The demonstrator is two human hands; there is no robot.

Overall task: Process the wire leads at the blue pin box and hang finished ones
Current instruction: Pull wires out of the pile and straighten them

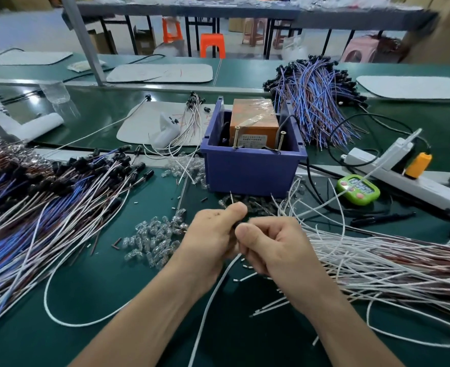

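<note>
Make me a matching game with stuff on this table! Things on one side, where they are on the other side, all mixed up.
Things
1. blue pin box
2. green timer
3. clear bulbs
4. white wire lead

Places
A. held by the left hand and right hand
B. heaped on the green mat
C. holds an orange block
D. beside the white power strip

Pairs: 1-C, 2-D, 3-B, 4-A
</note>
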